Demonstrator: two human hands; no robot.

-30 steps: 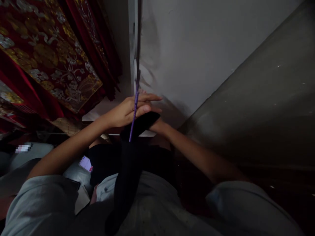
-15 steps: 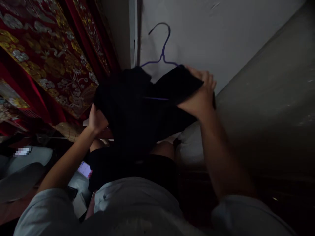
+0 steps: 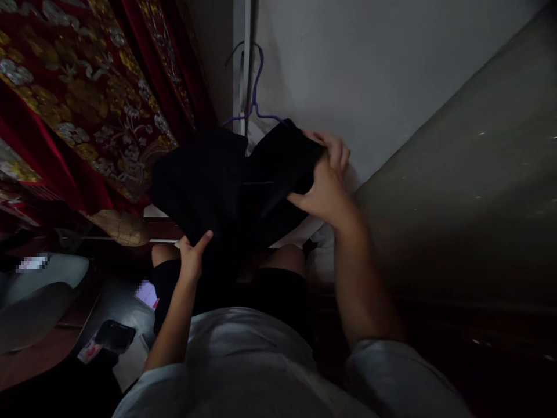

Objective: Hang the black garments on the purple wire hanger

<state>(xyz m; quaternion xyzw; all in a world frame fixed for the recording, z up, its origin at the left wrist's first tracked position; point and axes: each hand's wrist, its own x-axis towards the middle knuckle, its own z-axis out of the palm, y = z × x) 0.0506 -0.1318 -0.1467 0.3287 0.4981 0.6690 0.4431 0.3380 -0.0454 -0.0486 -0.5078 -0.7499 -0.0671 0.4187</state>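
Above our bare knees [image 3: 285, 258], we hold a black cloth garment [image 3: 200, 180] on a thin, hooked purple hanger [image 3: 255, 103], our right hand [image 3: 329, 183] clamped on its upper side, our left hand [image 3: 191, 253] pinching its lower edge.

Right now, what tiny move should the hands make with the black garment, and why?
Perhaps slide the left hand up the black garment: it grips low, while the right hand holds the other side higher, nearer the purple hanger.

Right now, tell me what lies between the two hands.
Head view: the black garment on its purple hanger lies between left hand and right hand.
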